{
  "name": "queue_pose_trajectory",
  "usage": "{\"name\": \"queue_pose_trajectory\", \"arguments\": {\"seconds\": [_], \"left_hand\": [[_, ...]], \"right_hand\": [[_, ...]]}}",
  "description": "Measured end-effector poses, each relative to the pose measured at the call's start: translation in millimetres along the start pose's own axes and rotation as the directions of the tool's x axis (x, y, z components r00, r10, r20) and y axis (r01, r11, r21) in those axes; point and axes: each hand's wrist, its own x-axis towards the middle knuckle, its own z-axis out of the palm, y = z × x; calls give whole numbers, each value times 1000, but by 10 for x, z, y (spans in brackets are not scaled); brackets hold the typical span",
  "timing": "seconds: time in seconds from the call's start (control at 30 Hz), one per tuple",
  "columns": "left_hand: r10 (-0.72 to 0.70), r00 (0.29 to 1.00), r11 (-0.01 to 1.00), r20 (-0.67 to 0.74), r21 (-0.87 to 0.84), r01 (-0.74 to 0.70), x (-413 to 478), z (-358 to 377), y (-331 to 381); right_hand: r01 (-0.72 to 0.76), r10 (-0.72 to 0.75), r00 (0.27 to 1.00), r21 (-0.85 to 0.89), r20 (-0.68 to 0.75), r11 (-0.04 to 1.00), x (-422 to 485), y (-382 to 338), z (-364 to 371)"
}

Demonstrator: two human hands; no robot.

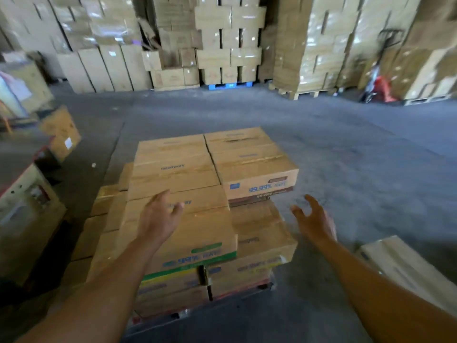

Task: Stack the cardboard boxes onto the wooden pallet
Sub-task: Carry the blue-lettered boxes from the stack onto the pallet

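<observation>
Your arms: both reach out over the stack; neither carries a box
Left hand [158, 219]: fingers loose and spread, holding nothing; it is over the green-banded box [197, 233]; whether it touches, you cannot tell
Right hand [315, 220]: fingers splayed, empty, in the air just beside the stack's right side
Cardboard boxes: several layers deep; three on top, the green-banded one nearest you, two more [252, 164] behind it
Wooden pallet: hidden under the load; not made out
Done: most of the stack, by the look of it
Left: the near-right corner [259, 233] sits a layer lower; likely your next slot
Around: a wrapped pack [405, 263] on the floor at your right; lower cartons [106, 206] against the stack's left; a pallet jack [380, 87] and walls of cartons [222, 45] well behind
In the way: nothing over the low corner
</observation>
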Motion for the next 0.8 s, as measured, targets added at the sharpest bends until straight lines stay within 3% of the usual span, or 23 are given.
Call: {"name": "queue_pose_trajectory", "arguments": {"seconds": [0.2,0.43,0.67,0.8], "left_hand": [[325,943,945,68,-70,-320,341,636,1897],[635,758,767,153,-241,-594,282,2090,4253],[822,506,569,262,-386,-726,-101,3416,5947],[850,411,524,330,-449,-724,-89,4195,6578]], "right_hand": [[-92,98,954,34,-284,995,464,595,-1375],[-232,217,863,24,-457,972,981,1916,-2863],[-393,347,761,35,-548,919,1423,3079,-3835],[-493,452,687,92,-568,865,1804,3723,-3967]]}}
